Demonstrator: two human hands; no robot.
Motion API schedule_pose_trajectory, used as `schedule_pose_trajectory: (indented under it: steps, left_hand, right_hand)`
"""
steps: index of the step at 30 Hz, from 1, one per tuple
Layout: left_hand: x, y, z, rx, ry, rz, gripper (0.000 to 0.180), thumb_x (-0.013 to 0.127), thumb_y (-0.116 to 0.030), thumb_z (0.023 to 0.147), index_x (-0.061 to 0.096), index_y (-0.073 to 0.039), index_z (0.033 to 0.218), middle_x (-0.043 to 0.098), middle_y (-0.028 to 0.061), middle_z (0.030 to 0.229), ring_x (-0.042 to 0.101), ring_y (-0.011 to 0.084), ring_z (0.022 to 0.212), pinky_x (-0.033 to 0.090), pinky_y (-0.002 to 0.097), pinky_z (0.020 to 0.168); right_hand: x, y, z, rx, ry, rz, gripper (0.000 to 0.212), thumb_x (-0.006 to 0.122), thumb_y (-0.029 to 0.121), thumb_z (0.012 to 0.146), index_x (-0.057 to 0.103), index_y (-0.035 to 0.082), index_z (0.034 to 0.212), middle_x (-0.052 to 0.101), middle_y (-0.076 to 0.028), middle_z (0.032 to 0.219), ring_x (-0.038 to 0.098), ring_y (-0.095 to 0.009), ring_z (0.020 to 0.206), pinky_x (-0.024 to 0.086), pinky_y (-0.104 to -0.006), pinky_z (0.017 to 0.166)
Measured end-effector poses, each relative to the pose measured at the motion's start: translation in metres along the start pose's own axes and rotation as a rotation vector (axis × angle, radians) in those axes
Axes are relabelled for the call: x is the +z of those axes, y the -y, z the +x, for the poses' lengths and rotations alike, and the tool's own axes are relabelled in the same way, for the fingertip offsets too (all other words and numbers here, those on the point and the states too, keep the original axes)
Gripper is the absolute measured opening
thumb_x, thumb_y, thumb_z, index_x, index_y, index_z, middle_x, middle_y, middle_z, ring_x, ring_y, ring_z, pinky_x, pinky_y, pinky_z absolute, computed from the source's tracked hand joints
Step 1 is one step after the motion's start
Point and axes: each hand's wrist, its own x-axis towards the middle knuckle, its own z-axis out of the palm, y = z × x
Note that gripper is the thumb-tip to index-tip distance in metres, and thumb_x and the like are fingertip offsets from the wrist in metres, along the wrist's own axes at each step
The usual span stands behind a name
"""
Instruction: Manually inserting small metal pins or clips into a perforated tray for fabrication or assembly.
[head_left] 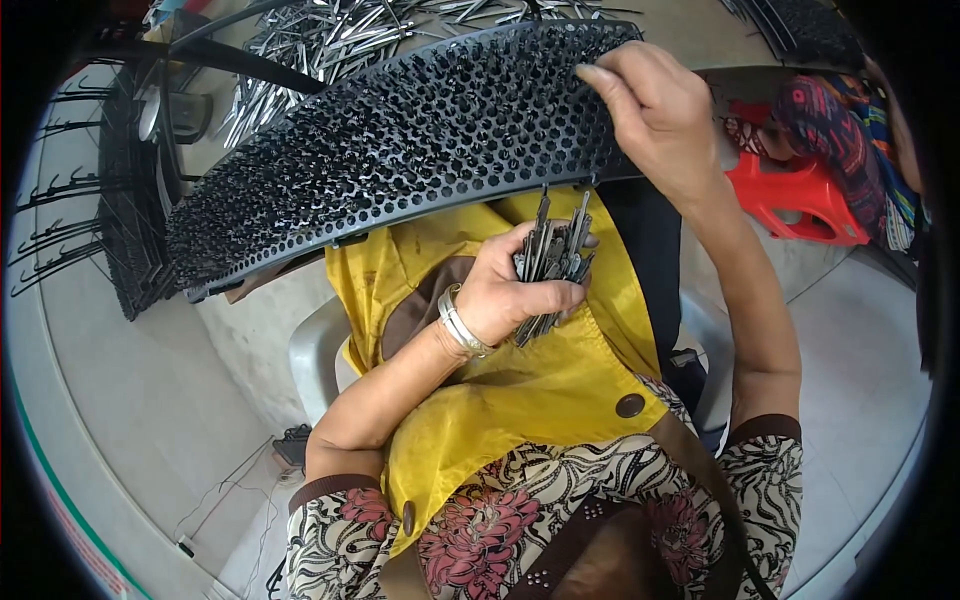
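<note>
A bundle of thin, flat dark metal strips (552, 245) is gripped upright in my left hand (496, 292), above my lap. In front of me stretches a long black perforated board (425, 207), with dark pieces standing in many of its round holes. My right hand (665, 125) is over the board's right end, its thumb and forefinger pinched together close to the surface. Whatever is between those fingertips is too small to make out.
Behind the board lies a heap of loose metal strips (310, 45). A rack with hooked wires (130, 190) stands at the left. To the right is a red plastic stool (800, 200), with another person's patterned clothing (830, 130) beside it. A yellow apron (480, 400) covers my lap.
</note>
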Motion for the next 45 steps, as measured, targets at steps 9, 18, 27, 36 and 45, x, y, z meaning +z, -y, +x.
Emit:
schedule_pose_trajectory:
  steps: [9, 18, 27, 36, 45]
  left_hand:
    - [0.008, -0.009, 0.001, -0.001, -0.03, 0.006, 0.043, 0.063, 0.004, 0.065, 0.05, 0.003, 0.106, 0.057, 0.0108, 0.074, 0.054, 0.0176, 0.059, 0.044, 0.0273, 0.054]
    - [0.015, -0.012, 0.006, 0.001, -0.014, 0.047, 0.038, 0.061, 0.005, 0.067, 0.051, 0.001, 0.103, 0.056, 0.0061, 0.07, 0.052, 0.012, 0.056, 0.043, 0.0237, 0.052]
    - [0.016, -0.013, 0.008, 0.031, -0.105, 0.048, 0.034, 0.061, 0.006, 0.068, 0.05, 0.0, 0.099, 0.056, 0.006, 0.07, 0.053, 0.0123, 0.056, 0.044, 0.0241, 0.052]
    - [0.016, -0.01, 0.006, 0.037, -0.141, -0.044, 0.033, 0.06, 0.007, 0.069, 0.05, 0.0, 0.1, 0.056, 0.0067, 0.068, 0.054, 0.0142, 0.055, 0.044, 0.0252, 0.051]
    - [0.015, -0.008, 0.003, 0.011, -0.152, -0.057, 0.035, 0.06, 0.008, 0.069, 0.05, 0.0, 0.102, 0.057, 0.007, 0.069, 0.054, 0.0143, 0.056, 0.044, 0.0251, 0.051]
  right_hand:
    - [-0.001, 0.006, -0.01, 0.12, 0.223, -0.061, 0.011, 0.063, 0.01, 0.075, 0.059, 0.001, 0.08, 0.053, -0.01, 0.059, 0.053, -0.022, 0.052, 0.041, -0.0306, 0.049]
    - [-0.042, 0.035, -0.034, 0.753, 0.464, 0.757, 0.008, 0.061, 0.006, 0.078, 0.06, -0.002, 0.077, 0.055, 0.001, 0.059, 0.048, -0.003, 0.051, 0.038, -0.0164, 0.046]
    - [-0.049, 0.03, -0.027, 0.88, 0.234, 0.676, 0.008, 0.055, 0.004, 0.082, 0.056, -0.004, 0.082, 0.055, -0.002, 0.064, 0.051, -0.006, 0.056, 0.042, -0.0185, 0.051]
    - [-0.023, 0.015, -0.026, 0.628, -0.195, 0.326, 0.008, 0.054, 0.003, 0.084, 0.056, -0.004, 0.088, 0.057, -0.004, 0.075, 0.054, -0.007, 0.065, 0.046, -0.0189, 0.06]
    - [0.002, -0.008, -0.019, 0.029, -0.182, -0.011, 0.009, 0.059, 0.001, 0.077, 0.055, -0.002, 0.085, 0.058, -0.011, 0.077, 0.057, -0.021, 0.063, 0.046, -0.0275, 0.058]
